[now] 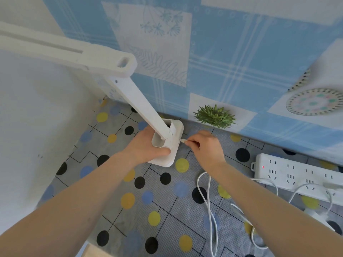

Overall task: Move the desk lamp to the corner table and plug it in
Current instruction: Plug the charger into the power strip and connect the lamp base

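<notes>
The white desk lamp [128, 101] stands on the dotted tablecloth [167, 210] in the corner, its arm rising up and to the left. My left hand [146, 145] grips the lamp's square base from the left side. My right hand [206, 145] pinches the small plug [182, 140] of the white cable [207, 201] right at the base's right edge. The cable trails down toward the front of the table. A white power strip [297, 173] with a red light lies at the right.
A small green spiky plant [215, 115] stands against the blue patterned wall behind the lamp. A white adapter [315, 217] with another cord lies near the power strip. A plain white wall bounds the left side.
</notes>
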